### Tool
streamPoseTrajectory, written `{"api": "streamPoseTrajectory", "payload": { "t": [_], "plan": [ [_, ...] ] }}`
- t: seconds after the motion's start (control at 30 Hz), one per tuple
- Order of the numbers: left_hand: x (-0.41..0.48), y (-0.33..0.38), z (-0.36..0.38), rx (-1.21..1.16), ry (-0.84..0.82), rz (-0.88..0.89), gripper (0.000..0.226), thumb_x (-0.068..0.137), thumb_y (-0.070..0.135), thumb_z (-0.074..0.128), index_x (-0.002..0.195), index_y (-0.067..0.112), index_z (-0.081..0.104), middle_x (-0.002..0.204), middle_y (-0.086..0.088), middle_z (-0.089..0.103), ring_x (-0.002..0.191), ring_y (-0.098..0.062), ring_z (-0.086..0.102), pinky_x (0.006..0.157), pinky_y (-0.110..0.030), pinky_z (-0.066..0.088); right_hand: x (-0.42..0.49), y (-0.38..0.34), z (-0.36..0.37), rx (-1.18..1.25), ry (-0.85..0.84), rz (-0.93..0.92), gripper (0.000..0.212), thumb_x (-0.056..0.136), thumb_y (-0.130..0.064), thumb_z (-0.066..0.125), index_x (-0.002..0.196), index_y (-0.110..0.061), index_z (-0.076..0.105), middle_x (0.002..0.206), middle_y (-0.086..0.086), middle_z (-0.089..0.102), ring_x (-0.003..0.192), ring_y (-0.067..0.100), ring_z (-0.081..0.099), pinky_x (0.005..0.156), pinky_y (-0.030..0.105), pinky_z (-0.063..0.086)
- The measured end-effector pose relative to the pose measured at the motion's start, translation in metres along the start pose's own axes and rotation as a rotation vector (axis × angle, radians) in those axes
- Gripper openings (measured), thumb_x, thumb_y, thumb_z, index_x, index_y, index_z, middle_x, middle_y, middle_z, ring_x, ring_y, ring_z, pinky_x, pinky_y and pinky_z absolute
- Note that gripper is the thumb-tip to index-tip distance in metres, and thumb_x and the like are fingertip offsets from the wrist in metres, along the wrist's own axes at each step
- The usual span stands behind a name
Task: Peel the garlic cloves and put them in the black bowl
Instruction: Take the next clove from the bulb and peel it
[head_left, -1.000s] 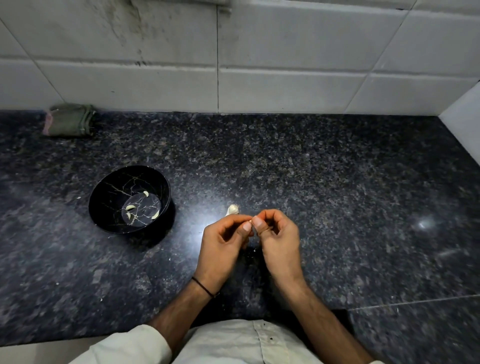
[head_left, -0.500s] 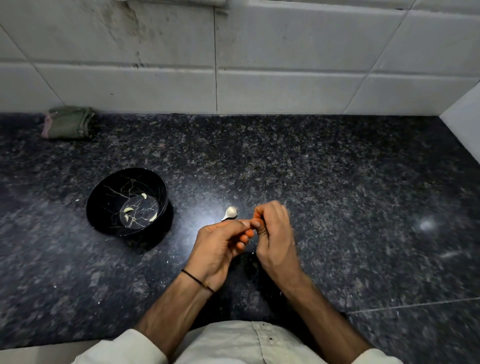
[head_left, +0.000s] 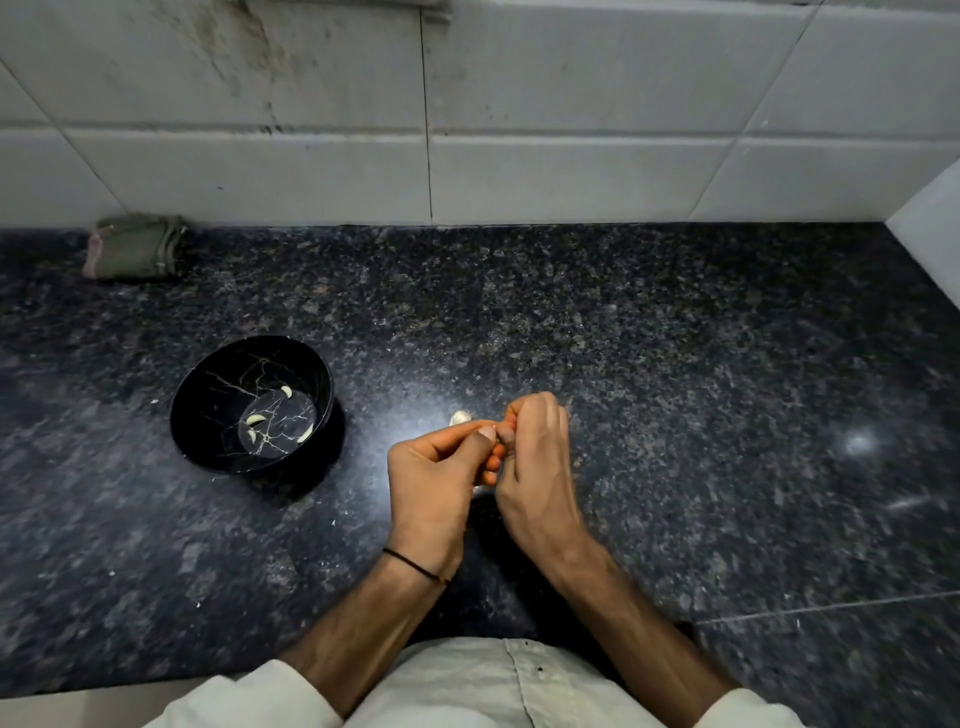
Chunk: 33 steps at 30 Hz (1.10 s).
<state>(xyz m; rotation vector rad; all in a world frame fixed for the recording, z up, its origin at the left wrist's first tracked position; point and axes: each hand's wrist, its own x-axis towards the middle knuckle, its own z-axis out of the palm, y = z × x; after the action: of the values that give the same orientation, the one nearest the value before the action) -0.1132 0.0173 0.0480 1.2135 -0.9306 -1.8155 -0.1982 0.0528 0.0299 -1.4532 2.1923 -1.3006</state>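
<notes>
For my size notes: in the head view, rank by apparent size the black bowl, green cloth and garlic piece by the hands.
1. black bowl
2. green cloth, though it lies farther from the camera, so its true size is unsure
3. garlic piece, by far the smallest

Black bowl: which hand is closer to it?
Left. The left hand is right of the black bowl; the right hand lies farther right, beyond the left hand.

Dim; countertop (head_left: 675, 364) glare; edges seemingly blurred.
</notes>
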Motion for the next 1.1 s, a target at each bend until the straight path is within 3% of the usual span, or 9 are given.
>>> {"api": "streamPoseTrajectory", "payload": {
  "t": [0.17, 0.33, 0.47, 0.63, 0.87, 1.1],
  "plan": [
    [0.004, 0.001, 0.000, 0.119, -0.011, 0.096, 0.011, 0.090, -0.001, 0.067, 0.089, 0.003, 0.077, 0.069, -0.011, 0.071, 0.059, -0.012, 0.060, 0.053, -0.020, 0.050, -0.003, 0.006, 0.005, 0.131, 0.017, 0.197, 0.013, 0.097, -0.027, 0.037, 0.088, -0.018, 0.040, 0.088, -0.012, 0.042, 0.084, 0.016, 0.045, 0.072, 0.016, 0.033],
    [0.009, -0.002, -0.007, 0.101, -0.010, 0.046, 0.009, 0.091, 0.001, 0.066, 0.094, 0.001, 0.075, 0.070, -0.008, 0.072, 0.062, -0.009, 0.064, 0.057, -0.018, 0.052, -0.008, 0.010, 0.005, 0.159, 0.067, 0.208, 0.014, 0.099, -0.028, 0.040, 0.090, -0.017, 0.044, 0.087, -0.007, 0.047, 0.082, 0.002, 0.045, 0.072, 0.010, 0.033],
    [0.012, -0.005, -0.011, 0.129, -0.047, 0.062, 0.011, 0.092, 0.001, 0.065, 0.099, 0.000, 0.074, 0.072, -0.007, 0.072, 0.065, -0.008, 0.064, 0.059, -0.017, 0.052, -0.011, 0.017, 0.004, 0.219, 0.038, 0.258, 0.016, 0.098, -0.030, 0.045, 0.093, -0.016, 0.052, 0.092, -0.002, 0.057, 0.086, 0.007, 0.052, 0.073, 0.012, 0.037],
    [0.013, -0.008, -0.014, 0.289, -0.090, 0.190, 0.015, 0.093, -0.001, 0.064, 0.096, 0.008, 0.075, 0.080, -0.004, 0.075, 0.072, -0.007, 0.068, 0.064, -0.018, 0.052, -0.011, 0.020, 0.001, 0.274, -0.018, 0.307, 0.013, 0.099, -0.024, 0.055, 0.097, -0.016, 0.065, 0.093, -0.003, 0.066, 0.090, 0.012, 0.061, 0.080, 0.027, 0.048],
    [0.018, -0.013, -0.022, 0.514, -0.109, 0.376, 0.015, 0.092, 0.005, 0.067, 0.094, 0.016, 0.077, 0.087, 0.005, 0.076, 0.083, -0.012, 0.070, 0.075, -0.021, 0.053, -0.001, 0.011, -0.017, 0.523, -0.109, 0.491, 0.010, 0.094, -0.015, 0.065, 0.089, -0.012, 0.073, 0.069, -0.006, 0.068, 0.064, 0.003, 0.056, 0.062, 0.020, 0.044],
    [0.020, -0.011, -0.025, 0.483, -0.137, 0.354, 0.023, 0.090, 0.003, 0.068, 0.088, 0.024, 0.077, 0.085, 0.006, 0.077, 0.081, -0.016, 0.072, 0.074, -0.024, 0.056, 0.000, 0.013, -0.022, 0.629, -0.155, 0.556, 0.012, 0.092, -0.013, 0.067, 0.087, -0.005, 0.073, 0.066, 0.000, 0.065, 0.059, 0.009, 0.051, 0.052, 0.018, 0.040]
  ]
}}
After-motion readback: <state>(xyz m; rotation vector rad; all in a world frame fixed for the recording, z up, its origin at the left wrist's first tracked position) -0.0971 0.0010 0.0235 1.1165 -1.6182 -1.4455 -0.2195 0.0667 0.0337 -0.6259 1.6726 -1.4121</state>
